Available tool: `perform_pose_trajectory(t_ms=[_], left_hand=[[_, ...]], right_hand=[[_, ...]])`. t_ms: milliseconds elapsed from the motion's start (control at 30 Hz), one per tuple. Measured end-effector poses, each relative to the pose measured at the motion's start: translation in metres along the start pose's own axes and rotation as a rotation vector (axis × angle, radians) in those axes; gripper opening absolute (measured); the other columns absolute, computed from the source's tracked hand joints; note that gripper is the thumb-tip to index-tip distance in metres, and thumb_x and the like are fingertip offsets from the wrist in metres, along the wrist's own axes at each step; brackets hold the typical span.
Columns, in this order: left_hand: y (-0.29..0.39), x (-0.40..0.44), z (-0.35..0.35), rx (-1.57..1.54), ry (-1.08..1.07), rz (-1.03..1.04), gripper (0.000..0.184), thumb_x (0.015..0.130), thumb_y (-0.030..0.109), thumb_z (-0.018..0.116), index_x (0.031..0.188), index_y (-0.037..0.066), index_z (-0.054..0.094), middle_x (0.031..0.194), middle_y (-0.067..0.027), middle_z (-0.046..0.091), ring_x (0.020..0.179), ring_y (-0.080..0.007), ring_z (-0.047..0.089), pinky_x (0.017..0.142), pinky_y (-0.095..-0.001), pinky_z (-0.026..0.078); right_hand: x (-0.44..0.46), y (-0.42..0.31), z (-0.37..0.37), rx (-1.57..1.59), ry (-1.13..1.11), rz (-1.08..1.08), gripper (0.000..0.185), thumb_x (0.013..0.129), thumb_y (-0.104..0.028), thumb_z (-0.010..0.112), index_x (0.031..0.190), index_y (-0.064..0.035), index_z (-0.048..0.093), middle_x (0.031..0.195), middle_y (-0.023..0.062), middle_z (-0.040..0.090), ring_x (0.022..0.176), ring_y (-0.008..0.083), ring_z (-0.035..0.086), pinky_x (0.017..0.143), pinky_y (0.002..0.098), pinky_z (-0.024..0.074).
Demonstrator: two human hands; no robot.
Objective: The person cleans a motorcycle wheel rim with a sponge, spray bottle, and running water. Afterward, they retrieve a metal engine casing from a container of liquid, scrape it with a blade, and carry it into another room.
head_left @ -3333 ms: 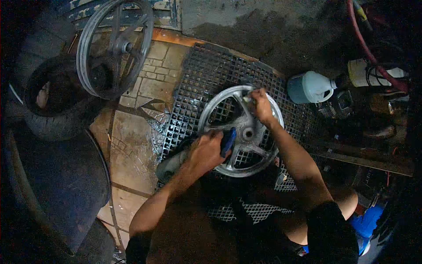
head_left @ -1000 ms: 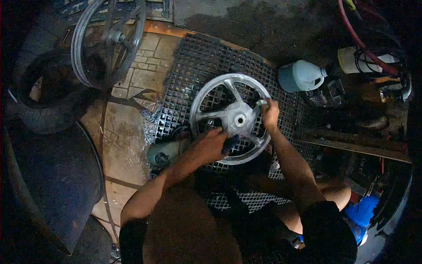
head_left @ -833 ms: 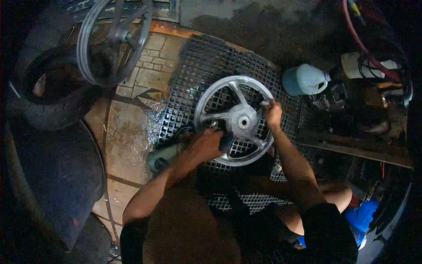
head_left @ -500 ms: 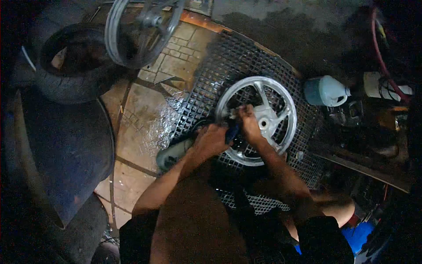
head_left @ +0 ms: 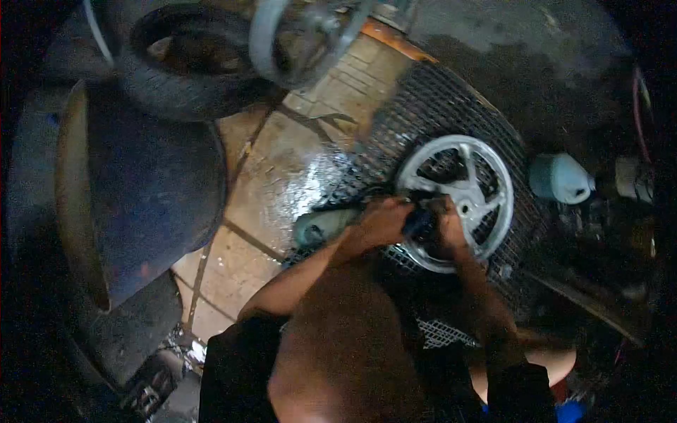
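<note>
A silver spoked wheel rim [head_left: 505, 190] lies flat on the dark grid mat in front of me. My left hand [head_left: 384, 224] is closed at the rim's left side, on a dark blue cloth-like bundle [head_left: 419, 224]. My right hand [head_left: 448, 224] is over the spokes left of the hub, fingers curled against the other side of that bundle. Blur hides its fingertips and exactly what they grip. Just left of my left hand, a greenish bottle [head_left: 321, 227] lies on its side, partly covered by my forearm.
Upper left are a black tyre [head_left: 176, 92] and a second wheel rim [head_left: 264, 49]. A large dark blue curved container [head_left: 151, 197] stands left. On the right sits a pale blue jug [head_left: 560, 178]. Wet tiles [head_left: 275, 190] border the grid mat [head_left: 423, 106].
The view has shifted, so the whole scene appears farther right and mostly lower. My hands have drawn slightly lower over the rim, still around the dark blue bundle.
</note>
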State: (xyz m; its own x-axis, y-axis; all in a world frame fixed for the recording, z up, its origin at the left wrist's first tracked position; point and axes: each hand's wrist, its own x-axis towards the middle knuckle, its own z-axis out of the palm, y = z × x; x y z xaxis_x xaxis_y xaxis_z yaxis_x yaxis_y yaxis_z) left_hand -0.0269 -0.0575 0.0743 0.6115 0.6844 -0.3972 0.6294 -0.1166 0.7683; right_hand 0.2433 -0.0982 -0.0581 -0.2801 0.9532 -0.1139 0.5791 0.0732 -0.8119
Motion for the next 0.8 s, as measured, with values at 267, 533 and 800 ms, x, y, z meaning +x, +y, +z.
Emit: perform_pose_trajectory(t_ms=[267,533,800], left_hand=[[-0.014,0.007,0.015,0.121,-0.008,0.111,0.056,0.074,0.032,0.072,0.121,0.008,0.055,0.122,-0.0185,0.055,0.117,-0.0375,0.049,0.101,-0.0462,0.038],[-0.009,-0.006,0.002,0.060,-0.020,0.361,0.055,0.074,0.020,0.071,0.123,0.003,0.052,0.123,-0.0203,0.051,0.116,-0.0374,0.048,0.097,-0.0413,0.040],[-0.012,-0.089,-0.050,-0.323,0.600,0.192,0.038,0.077,0.014,0.064,0.111,-0.001,0.057,0.099,-0.0142,0.058,0.089,-0.0269,0.059,0.079,-0.0330,0.046]], right_hand=[[-0.087,-0.028,0.015,-0.191,-0.266,0.227,0.034,0.088,-0.016,0.053,0.119,-0.0044,0.052,0.116,0.0225,0.052,0.098,0.0381,0.056,0.084,0.0439,0.0460],[-0.119,-0.035,0.022,-0.106,-0.049,0.278,0.036,0.077,-0.010,0.063,0.111,-0.0052,0.052,0.114,0.0224,0.045,0.093,0.0395,0.056,0.078,0.0435,0.0488],[-0.124,-0.067,-0.018,-0.630,-0.043,0.024,0.034,0.074,-0.016,0.068,0.097,0.0011,0.050,0.101,0.0202,0.048,0.095,0.0383,0.050,0.083,0.0448,0.0456]])
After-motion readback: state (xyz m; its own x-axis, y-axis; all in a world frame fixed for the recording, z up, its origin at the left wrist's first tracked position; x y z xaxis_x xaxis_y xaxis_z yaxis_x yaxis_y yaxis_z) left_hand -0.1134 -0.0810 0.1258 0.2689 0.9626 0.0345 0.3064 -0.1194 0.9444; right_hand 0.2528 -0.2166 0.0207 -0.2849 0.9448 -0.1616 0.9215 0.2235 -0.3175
